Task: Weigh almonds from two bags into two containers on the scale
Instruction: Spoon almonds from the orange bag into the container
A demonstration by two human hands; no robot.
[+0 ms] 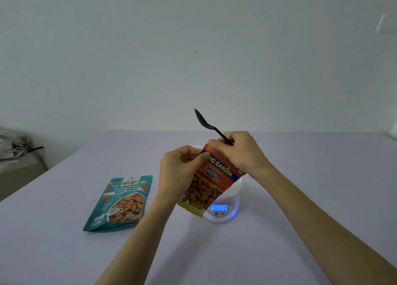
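Note:
Both hands hold a red salted-almond bag up over the white scale. My left hand pinches the bag's top left edge. At the top right corner my right hand pinches the bag and also grips a black spoon, whose bowl points up and to the left. The scale's blue display is lit. A white container stands on the scale, mostly hidden behind the bag. A teal roasted-almond bag lies flat on the table to the left.
The pale table runs to the wall behind. Past its left edge stands a low surface with crumpled grey material and a dark stick.

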